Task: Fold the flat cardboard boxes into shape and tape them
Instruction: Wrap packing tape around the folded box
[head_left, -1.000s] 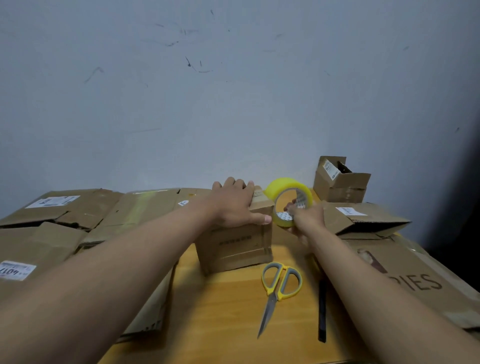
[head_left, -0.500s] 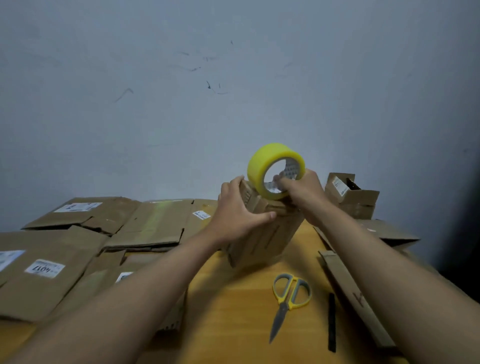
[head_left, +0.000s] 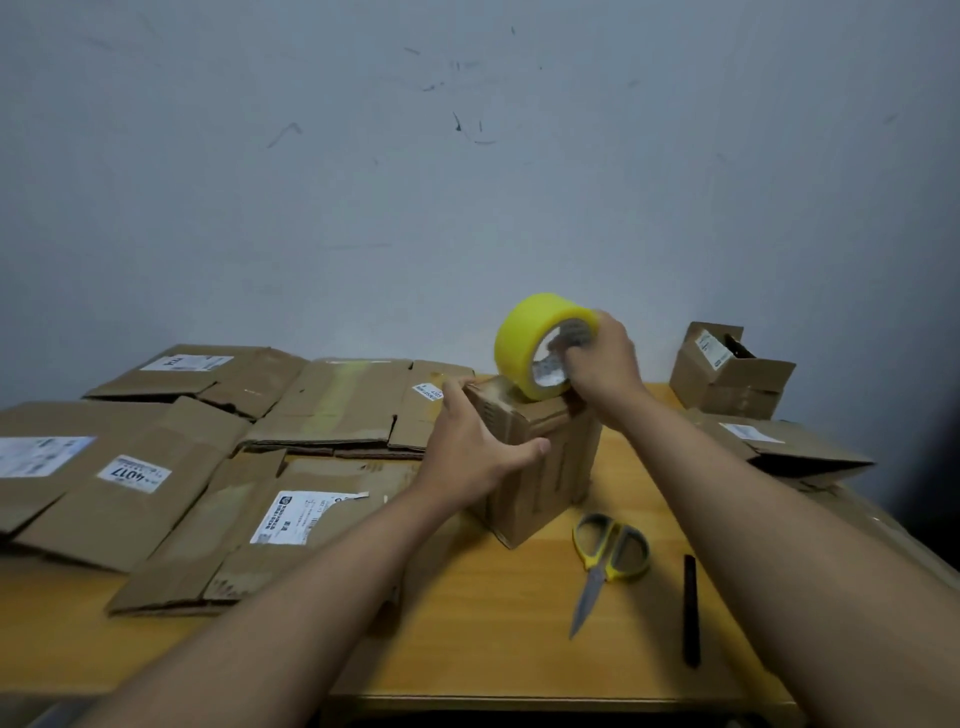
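A small folded cardboard box (head_left: 550, 467) stands tilted on the wooden table (head_left: 493, 639). My left hand (head_left: 475, 447) grips its left side, thumb across the front and fingers over the top edge. My right hand (head_left: 605, 364) holds a yellow tape roll (head_left: 524, 338) through its core, the roll resting on the box's top. Several flat cardboard boxes (head_left: 332, 405) lie to the left.
Yellow-handled scissors (head_left: 605, 564) and a black stick-like tool (head_left: 690, 608) lie on the table right of the box. An assembled open box (head_left: 727, 374) stands at the back right by the wall. More flattened cardboard (head_left: 789, 447) lies on the right.
The box has turned upright on the table between my hands. My right hand has kept the tape roll on the box's top and moved it a little to the right.
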